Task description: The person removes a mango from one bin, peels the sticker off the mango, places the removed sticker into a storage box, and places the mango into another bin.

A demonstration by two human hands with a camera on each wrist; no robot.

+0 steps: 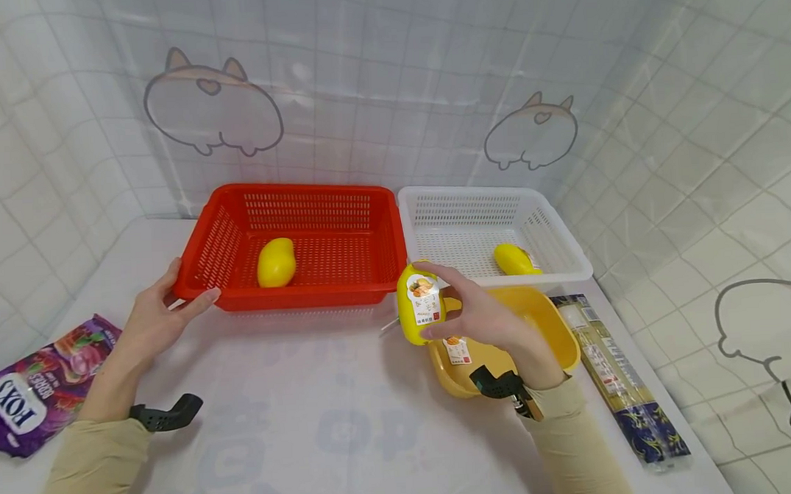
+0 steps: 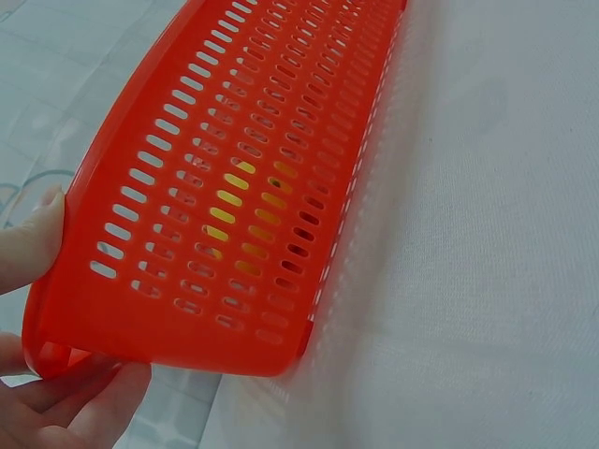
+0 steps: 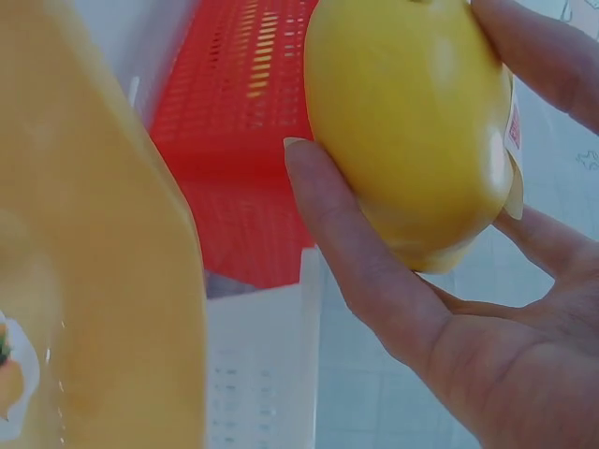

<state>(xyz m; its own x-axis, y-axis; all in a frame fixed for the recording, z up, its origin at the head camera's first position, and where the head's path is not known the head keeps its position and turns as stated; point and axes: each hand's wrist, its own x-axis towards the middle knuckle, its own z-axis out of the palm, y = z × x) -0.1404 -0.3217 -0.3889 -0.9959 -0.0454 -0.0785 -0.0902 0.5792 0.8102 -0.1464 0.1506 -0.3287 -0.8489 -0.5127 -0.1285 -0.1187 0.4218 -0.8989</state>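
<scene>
My right hand [image 1: 481,313] holds a yellow mango [image 1: 419,303] with a white picture label, fingers and thumb around it. The mango is raised above the left rim of a yellow tub [image 1: 569,350], near the red basket's front right corner. In the right wrist view, the mango [image 3: 407,122] shows a smooth side, with the label's edge just visible. My left hand [image 1: 156,316] grips the front left corner of the red basket [image 1: 298,299]; the left wrist view shows its thumb on the rim. Inside that basket lies another mango [image 1: 276,262].
A white basket [image 1: 503,279] beside the red one contains a yellow mango [image 1: 514,259]. Within the tub a white label [image 1: 457,350] shows. A purple FOX'S bag [image 1: 44,387] lies at left, a long clear-and-blue packet [image 1: 616,377] at right. Tiled-pattern sheeting rises behind the baskets.
</scene>
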